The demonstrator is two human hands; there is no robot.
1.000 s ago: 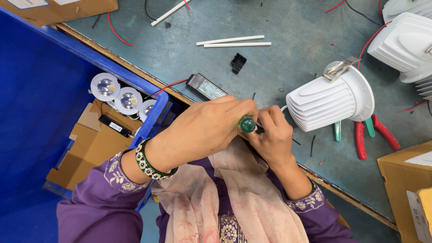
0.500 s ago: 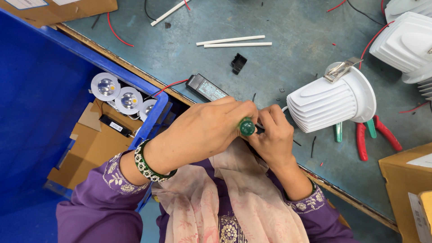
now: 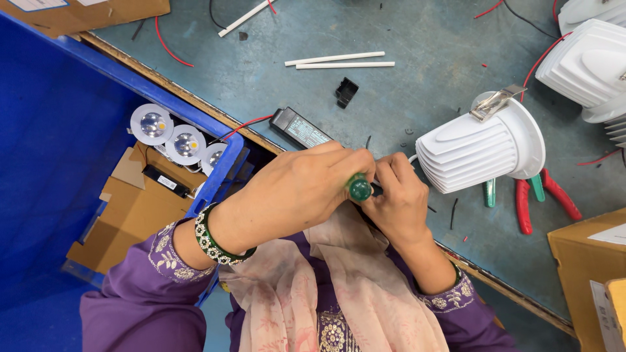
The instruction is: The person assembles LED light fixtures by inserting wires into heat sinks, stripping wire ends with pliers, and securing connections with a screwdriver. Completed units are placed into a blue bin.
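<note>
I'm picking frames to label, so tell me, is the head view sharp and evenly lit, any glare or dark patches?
Head view: sharp on both hands, left hand and right hand, and on the green handle; even overhead light, soft shadows only; mild glare on the white lamp and the lamps top right; the gap beside the blue bin is dark; slight wide-angle stretch at the edges.

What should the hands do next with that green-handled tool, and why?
Probably keep the tool steady and give it a small turn. The left hand wraps the green-handled screwdriver, and the right hand pinches something small against its tip, hidden by the fingers. Both hands sit close together beside the white ribbed lamp housing, so the work looks mid-way, though the hidden part makes this uncertain.
</note>
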